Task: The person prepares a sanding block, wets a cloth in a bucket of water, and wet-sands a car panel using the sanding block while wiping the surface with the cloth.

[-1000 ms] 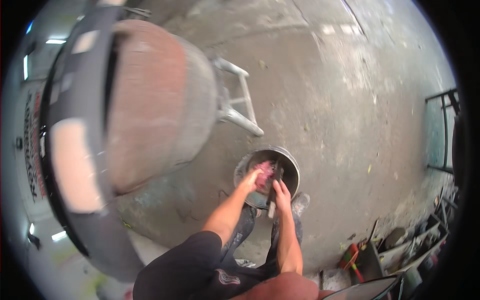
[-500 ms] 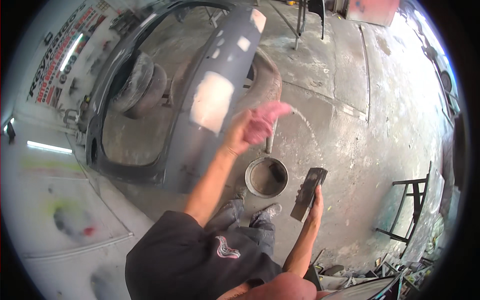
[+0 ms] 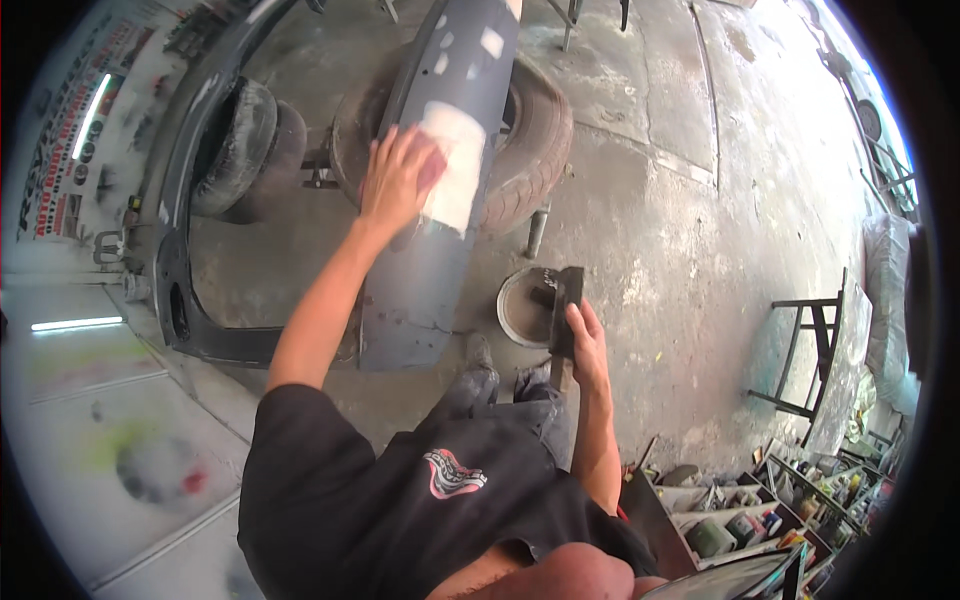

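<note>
My left hand (image 3: 397, 178) presses a pink cloth (image 3: 432, 172) against a long grey car body panel (image 3: 415, 300). Its fingers are stretched over the cloth and hide part of it. Right there, a large cream-coloured filler patch (image 3: 455, 185) covers the panel's surface, and smaller pale spots (image 3: 491, 41) lie farther up. In my right hand (image 3: 588, 345) is a long dark sanding block (image 3: 567, 310), held upright with the fingers wrapped round it. Just left of that block stands a round bucket (image 3: 515, 312) on the floor, partly hidden behind it.
A worn tire (image 3: 540, 150) sits behind the panel, with more tires (image 3: 240, 150) inside the grey car frame (image 3: 172, 240) at left. On the right is a dark metal stand (image 3: 820, 350). Shelves of bottles and cans (image 3: 720, 535) fill the lower right.
My left hand has swung left and down onto the panel, laying the cloth on it. The right hand has moved up and left, bringing the block in front of the bucket. The view has shifted.
</note>
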### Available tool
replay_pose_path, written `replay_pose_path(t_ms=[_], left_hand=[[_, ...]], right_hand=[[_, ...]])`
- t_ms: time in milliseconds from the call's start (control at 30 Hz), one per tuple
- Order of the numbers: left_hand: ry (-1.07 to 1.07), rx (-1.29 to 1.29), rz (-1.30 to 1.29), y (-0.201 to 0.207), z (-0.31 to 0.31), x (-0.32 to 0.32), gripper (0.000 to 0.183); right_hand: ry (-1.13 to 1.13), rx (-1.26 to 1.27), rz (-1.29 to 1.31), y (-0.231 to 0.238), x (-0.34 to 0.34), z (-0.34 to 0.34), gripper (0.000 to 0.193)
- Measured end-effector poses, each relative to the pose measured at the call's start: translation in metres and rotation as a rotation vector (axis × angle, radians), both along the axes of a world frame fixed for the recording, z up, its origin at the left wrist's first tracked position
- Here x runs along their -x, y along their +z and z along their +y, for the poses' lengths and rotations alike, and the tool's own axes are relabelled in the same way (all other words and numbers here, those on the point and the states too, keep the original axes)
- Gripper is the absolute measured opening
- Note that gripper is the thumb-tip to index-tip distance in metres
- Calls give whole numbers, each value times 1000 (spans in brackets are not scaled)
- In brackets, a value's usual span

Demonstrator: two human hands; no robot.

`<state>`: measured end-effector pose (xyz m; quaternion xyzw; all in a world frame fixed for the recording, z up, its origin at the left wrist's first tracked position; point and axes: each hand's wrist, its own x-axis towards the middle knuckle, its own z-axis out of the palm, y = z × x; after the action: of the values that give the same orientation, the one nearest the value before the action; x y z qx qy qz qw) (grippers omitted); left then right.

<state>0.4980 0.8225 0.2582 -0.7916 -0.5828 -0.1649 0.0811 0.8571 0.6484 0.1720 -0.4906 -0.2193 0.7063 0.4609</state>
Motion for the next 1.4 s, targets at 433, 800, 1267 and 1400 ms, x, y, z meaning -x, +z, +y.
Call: replay_pose_path(t_ms=[433,800,1267,1400], left_hand=[[-98,-206,-224,-7,151,50,40],[-47,-188,-275,-5,150,31,39],[-112,-175,-283,-13,158,29,42],[-23,-145,-273,-15,147,50,40]], right_hand=[[149,-752,-1123,67,218,130,74],[49,-617,-1231,57,218,234,64],[102,-540,-1126,47,207,261,62],[117,-831,-1281,57,235,133,72]])
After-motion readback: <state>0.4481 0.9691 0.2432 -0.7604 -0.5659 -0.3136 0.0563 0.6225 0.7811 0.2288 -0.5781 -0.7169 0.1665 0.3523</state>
